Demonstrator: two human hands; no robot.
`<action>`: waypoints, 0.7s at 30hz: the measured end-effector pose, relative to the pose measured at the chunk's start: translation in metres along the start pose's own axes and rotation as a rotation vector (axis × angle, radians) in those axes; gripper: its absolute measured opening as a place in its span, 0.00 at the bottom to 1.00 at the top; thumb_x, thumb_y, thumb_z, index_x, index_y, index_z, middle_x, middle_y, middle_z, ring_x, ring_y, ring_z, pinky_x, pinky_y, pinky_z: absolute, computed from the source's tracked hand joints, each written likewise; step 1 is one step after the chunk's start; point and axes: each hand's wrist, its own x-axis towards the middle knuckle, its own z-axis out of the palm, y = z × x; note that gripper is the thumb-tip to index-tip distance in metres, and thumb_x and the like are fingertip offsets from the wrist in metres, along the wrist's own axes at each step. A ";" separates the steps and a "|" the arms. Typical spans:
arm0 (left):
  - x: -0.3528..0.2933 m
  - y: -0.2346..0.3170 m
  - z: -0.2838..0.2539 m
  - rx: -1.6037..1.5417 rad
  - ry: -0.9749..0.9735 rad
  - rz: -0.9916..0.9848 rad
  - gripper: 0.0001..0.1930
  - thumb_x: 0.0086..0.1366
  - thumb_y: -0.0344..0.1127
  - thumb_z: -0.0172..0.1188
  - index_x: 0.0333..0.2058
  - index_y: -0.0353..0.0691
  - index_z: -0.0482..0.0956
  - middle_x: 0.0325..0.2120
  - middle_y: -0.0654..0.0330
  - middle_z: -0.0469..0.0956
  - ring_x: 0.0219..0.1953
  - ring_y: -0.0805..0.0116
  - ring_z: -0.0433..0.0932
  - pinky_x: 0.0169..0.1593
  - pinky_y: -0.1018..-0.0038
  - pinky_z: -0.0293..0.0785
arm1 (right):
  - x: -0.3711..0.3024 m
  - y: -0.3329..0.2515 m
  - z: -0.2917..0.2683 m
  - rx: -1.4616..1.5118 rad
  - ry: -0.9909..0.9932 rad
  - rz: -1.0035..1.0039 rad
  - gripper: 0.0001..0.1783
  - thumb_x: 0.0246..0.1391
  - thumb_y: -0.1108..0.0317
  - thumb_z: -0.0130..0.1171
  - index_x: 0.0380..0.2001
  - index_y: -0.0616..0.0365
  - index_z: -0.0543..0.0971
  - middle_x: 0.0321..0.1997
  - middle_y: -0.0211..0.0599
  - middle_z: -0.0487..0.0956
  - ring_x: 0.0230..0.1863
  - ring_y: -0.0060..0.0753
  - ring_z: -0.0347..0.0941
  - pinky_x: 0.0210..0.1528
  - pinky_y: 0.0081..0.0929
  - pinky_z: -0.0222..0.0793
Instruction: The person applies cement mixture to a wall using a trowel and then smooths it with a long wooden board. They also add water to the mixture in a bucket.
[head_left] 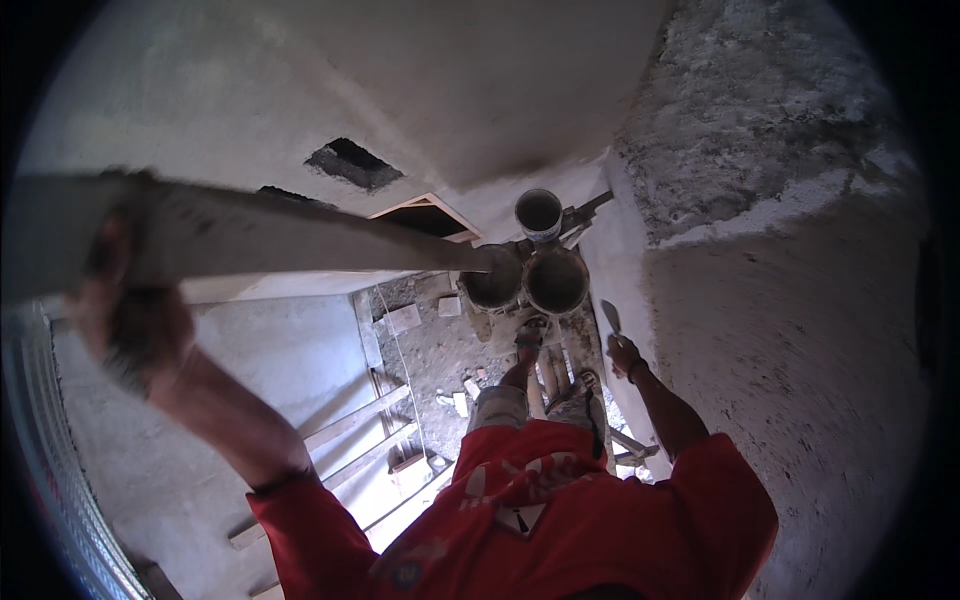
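My left hand [140, 320], raised at the far left, is closed around a long, flat, grey mortar-stained straightedge [310, 232]. It stretches across the view, its narrow far end appearing over the left bucket [492, 278]; I cannot tell whether they touch. Low by the right wall, my right hand [625, 358] grips a trowel [611, 317] whose blade points away from me. Beside the left bucket stands another dark bucket [557, 284], with a lighter bucket [539, 212] behind them. The buckets look dirty with mortar inside.
I stand on narrow scaffold planks [548, 377]. Well below lies a floor with rubble [440, 345] and loose blocks. Wooden beams [360, 418] cross at lower left. The right wall [760, 300] is partly rough; the wall ahead has a dark hole [353, 164] and a wood-framed opening [430, 215].
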 end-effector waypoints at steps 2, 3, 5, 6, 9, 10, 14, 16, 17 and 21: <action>0.021 -0.043 0.048 -0.089 0.036 -0.043 0.21 0.51 0.28 0.61 0.44 0.26 0.72 0.39 0.46 0.76 0.43 0.54 0.76 0.55 0.60 0.68 | -0.029 0.024 -0.032 0.238 0.086 0.169 0.16 0.57 0.54 0.45 0.38 0.56 0.66 0.21 0.38 0.63 0.20 0.33 0.62 0.22 0.36 0.57; 0.023 -0.057 0.061 -0.105 0.060 -0.070 0.21 0.49 0.26 0.61 0.44 0.27 0.71 0.38 0.48 0.76 0.42 0.56 0.76 0.53 0.63 0.69 | -0.043 0.032 -0.041 0.254 0.120 0.229 0.16 0.57 0.53 0.45 0.35 0.55 0.66 0.16 0.35 0.61 0.15 0.32 0.60 0.17 0.35 0.56; 0.021 -0.077 0.087 -0.131 0.064 -0.119 0.22 0.46 0.23 0.63 0.43 0.28 0.71 0.38 0.51 0.76 0.41 0.59 0.76 0.51 0.67 0.70 | -0.063 0.046 -0.053 0.287 0.171 0.295 0.17 0.57 0.50 0.45 0.29 0.54 0.67 0.08 0.30 0.58 0.06 0.30 0.56 0.08 0.32 0.53; 0.021 -0.085 0.101 -0.148 0.037 -0.142 0.23 0.44 0.22 0.65 0.42 0.29 0.71 0.38 0.52 0.77 0.41 0.61 0.76 0.49 0.69 0.71 | -0.071 0.053 -0.056 0.312 0.194 0.283 0.17 0.57 0.51 0.45 0.29 0.54 0.67 0.08 0.30 0.58 0.06 0.30 0.57 0.08 0.32 0.54; 0.015 -0.112 0.134 -0.218 -0.060 -0.211 0.24 0.43 0.25 0.69 0.42 0.31 0.71 0.36 0.56 0.77 0.38 0.65 0.77 0.46 0.71 0.71 | -0.102 0.053 -0.056 0.357 0.313 0.254 0.15 0.57 0.52 0.46 0.29 0.53 0.68 0.07 0.31 0.59 0.06 0.30 0.57 0.08 0.34 0.56; 0.016 -0.119 0.145 -0.200 -0.091 -0.230 0.25 0.43 0.26 0.69 0.42 0.32 0.71 0.35 0.57 0.77 0.37 0.66 0.77 0.44 0.72 0.72 | -0.102 0.072 -0.058 0.450 0.269 0.261 0.15 0.57 0.52 0.47 0.28 0.53 0.68 0.07 0.31 0.59 0.06 0.30 0.59 0.08 0.34 0.56; 0.011 -0.126 0.191 -0.181 -0.241 -0.368 0.25 0.44 0.28 0.68 0.42 0.32 0.70 0.34 0.57 0.77 0.35 0.67 0.77 0.41 0.73 0.74 | -0.124 0.100 -0.040 0.498 0.304 0.210 0.12 0.57 0.56 0.50 0.30 0.53 0.71 0.08 0.30 0.63 0.06 0.26 0.58 0.07 0.29 0.54; 0.004 -0.137 0.211 -0.232 -0.272 -0.361 0.25 0.44 0.30 0.68 0.43 0.33 0.70 0.34 0.56 0.77 0.35 0.68 0.77 0.41 0.73 0.74 | -0.119 0.134 -0.026 0.455 0.346 0.120 0.17 0.57 0.51 0.51 0.27 0.54 0.70 0.08 0.30 0.62 0.06 0.26 0.58 0.08 0.29 0.55; -0.007 -0.149 0.216 -0.239 -0.282 -0.362 0.25 0.44 0.30 0.68 0.43 0.33 0.69 0.34 0.56 0.77 0.35 0.68 0.77 0.42 0.73 0.74 | -0.137 0.103 -0.025 0.619 0.237 0.213 0.16 0.57 0.52 0.52 0.30 0.55 0.72 0.09 0.29 0.64 0.06 0.25 0.58 0.09 0.28 0.56; -0.029 -0.187 0.242 -0.253 -0.387 -0.392 0.29 0.43 0.29 0.66 0.46 0.33 0.68 0.36 0.54 0.77 0.38 0.67 0.76 0.45 0.71 0.72 | -0.160 0.108 -0.005 0.558 0.316 0.216 0.10 0.56 0.56 0.54 0.34 0.49 0.74 0.11 0.27 0.66 0.08 0.22 0.59 0.09 0.26 0.54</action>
